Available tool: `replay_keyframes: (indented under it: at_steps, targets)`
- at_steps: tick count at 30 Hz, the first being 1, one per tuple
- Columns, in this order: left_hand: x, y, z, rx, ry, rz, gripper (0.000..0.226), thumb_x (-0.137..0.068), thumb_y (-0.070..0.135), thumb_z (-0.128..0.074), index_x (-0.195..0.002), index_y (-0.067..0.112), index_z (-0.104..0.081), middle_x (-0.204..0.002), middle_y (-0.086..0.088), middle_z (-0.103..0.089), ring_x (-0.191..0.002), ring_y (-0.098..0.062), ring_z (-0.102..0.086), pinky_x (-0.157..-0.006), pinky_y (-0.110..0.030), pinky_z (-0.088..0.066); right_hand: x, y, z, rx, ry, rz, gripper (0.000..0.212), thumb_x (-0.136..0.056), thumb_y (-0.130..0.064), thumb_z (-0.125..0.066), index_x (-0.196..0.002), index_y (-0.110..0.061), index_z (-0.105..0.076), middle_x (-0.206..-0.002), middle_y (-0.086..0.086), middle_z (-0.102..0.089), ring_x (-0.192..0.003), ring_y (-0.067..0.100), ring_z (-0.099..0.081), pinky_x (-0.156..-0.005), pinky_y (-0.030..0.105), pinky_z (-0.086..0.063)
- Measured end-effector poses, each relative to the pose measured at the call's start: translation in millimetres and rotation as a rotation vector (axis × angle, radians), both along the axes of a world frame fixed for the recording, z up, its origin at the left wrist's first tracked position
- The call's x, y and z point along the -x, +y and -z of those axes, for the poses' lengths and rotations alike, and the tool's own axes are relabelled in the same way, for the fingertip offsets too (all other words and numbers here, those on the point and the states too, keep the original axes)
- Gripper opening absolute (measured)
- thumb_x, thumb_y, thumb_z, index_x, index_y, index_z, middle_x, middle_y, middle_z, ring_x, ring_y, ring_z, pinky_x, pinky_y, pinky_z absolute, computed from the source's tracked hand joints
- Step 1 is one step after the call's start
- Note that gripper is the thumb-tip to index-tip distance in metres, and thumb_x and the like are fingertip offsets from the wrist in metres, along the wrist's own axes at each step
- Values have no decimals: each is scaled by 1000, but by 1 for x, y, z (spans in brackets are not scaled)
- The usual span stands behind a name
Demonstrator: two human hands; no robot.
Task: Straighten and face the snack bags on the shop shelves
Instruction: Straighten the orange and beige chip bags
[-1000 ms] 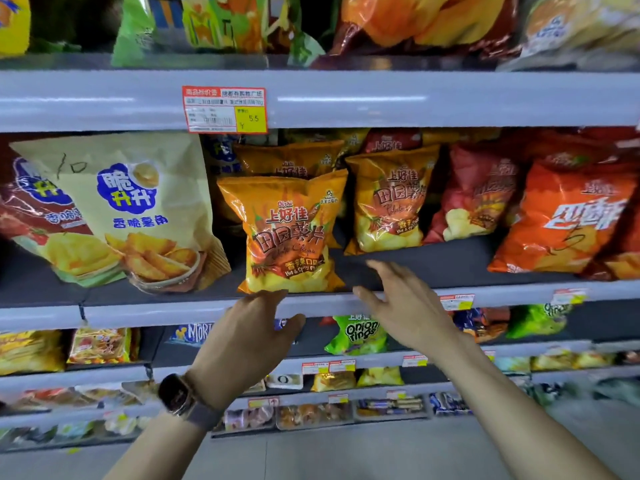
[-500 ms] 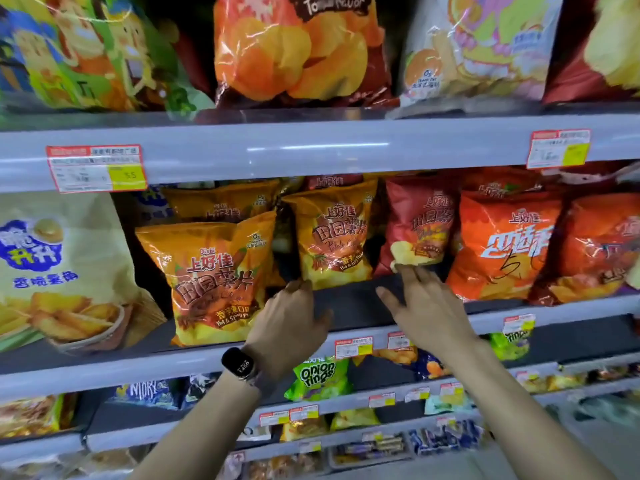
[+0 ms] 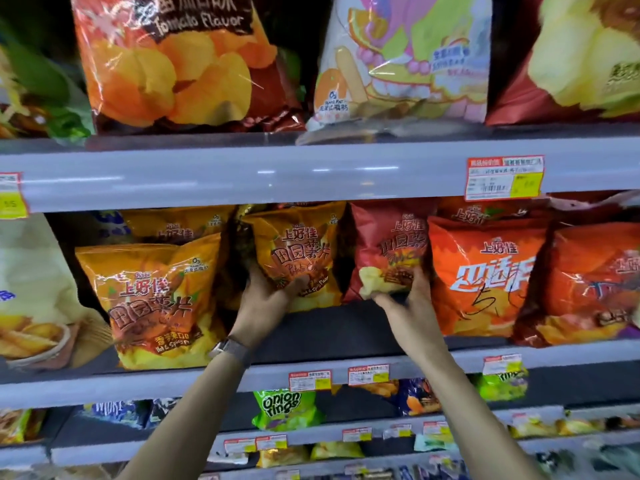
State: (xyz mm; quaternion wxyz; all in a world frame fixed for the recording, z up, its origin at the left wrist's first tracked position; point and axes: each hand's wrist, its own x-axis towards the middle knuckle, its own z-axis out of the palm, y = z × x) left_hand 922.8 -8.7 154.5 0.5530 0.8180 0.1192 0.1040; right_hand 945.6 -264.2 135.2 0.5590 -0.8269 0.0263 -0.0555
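Note:
Chip bags line the middle shelf point(image 3: 311, 375). My left hand point(image 3: 266, 301) grips the lower left corner of an orange-yellow chip bag point(image 3: 298, 251) that stands set back from the shelf front. My right hand point(image 3: 405, 306) holds the bottom of a dark red chip bag point(image 3: 391, 244) beside it, fingers curled around its lower edge. Another orange-yellow bag point(image 3: 152, 299) stands further forward at the left, near the shelf's front edge. Orange-red bags point(image 3: 485, 271) stand to the right of the dark red one.
A cream bag point(image 3: 31, 289) sits at the far left of the same shelf. The shelf above carries a large tomato-flavour bag point(image 3: 180, 60) and a pastel bag point(image 3: 401, 57). Lower shelves hold a green onion rings bag point(image 3: 284, 407) and small packets. Price tags point(image 3: 504, 178) hang on the shelf edges.
Both hands reached further into the shelf and took hold of the two set-back bags. The view moved closer and rightward.

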Motion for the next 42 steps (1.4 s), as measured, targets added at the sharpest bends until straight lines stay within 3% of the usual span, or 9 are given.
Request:
replay_keyframes:
  at_steps: [2,5,10,18,22,26,30,37,42]
  targets:
    - [-1,-4,-2,55,-20,-18,97,-71,63,-87,-150,38,-36,-141,8,-63,-132,-22,-60,-114,-38,-43,-3,0,2,-43,-7,-29,102,-71,-62,-79,-157,-37,-29,-157,-4,-44,-144,20,-43,-121,51,-34]
    - [3,-9,-2,50,-77,-49,88,-73,52,-93,-142,34,-42,-130,10,-65,-121,-16,-63,-110,-41,-50,-5,3,5,-79,-22,-39,102,-72,-58,-78,-157,-34,-29,-156,-2,-45,-143,22,-44,-121,51,-34]
    - [14,-8,1,-15,-91,-55,100,-54,73,-92,-138,34,-54,-125,12,-73,-113,-12,-71,-99,-45,-60,-7,6,11,-107,-50,-21,99,-73,-53,-78,-156,-35,-28,-153,-2,-48,-140,24,-46,-119,52,-35]
    - [39,-18,-3,-1,-173,-123,83,-62,58,-97,-130,33,-57,-116,11,-75,-102,-10,-74,-88,-46,-64,1,8,6,-122,-73,-55,105,-69,-60,-65,-161,-30,-25,-158,-6,-43,-145,18,-39,-123,43,-30]
    - [66,-8,-12,26,-213,-164,81,-63,50,-99,-129,32,-56,-116,6,-75,-99,-13,-76,-83,-46,-66,4,11,9,-195,-45,-129,94,-78,-45,-71,-161,-34,-26,-154,-14,-46,-140,7,-42,-116,29,-31]
    - [89,3,-20,33,-187,-172,82,-59,58,-97,-126,32,-58,-111,5,-78,-97,-15,-77,-81,-46,-65,1,11,13,-235,-56,-94,75,-91,-30,-75,-154,-37,-35,-146,-13,-53,-135,4,-48,-113,29,-36]
    - [103,9,-23,30,-159,-193,73,-62,43,-97,-123,29,-59,-105,6,-79,-92,-12,-78,-81,-46,-66,-19,15,10,-190,-72,-80,85,-94,-21,-76,-161,-27,-25,-147,-15,-44,-134,5,-43,-117,31,-34]
    - [127,16,-26,85,-159,-189,63,-64,27,-94,-116,24,-60,-99,9,-80,-87,-13,-79,-76,-40,-66,-60,18,9,-102,-4,-114,111,-77,-28,-90,-160,-35,-17,-143,-7,-54,-132,18,-54,-115,37,-40]
    - [141,23,-27,137,-172,-197,60,-64,16,-92,-115,19,-61,-97,6,-81,-85,-14,-79,-69,-27,-64,-62,22,8,-95,0,-91,107,-59,-51,-94,-147,-33,-35,-138,-3,-61,-125,17,-60,-114,45,-46]
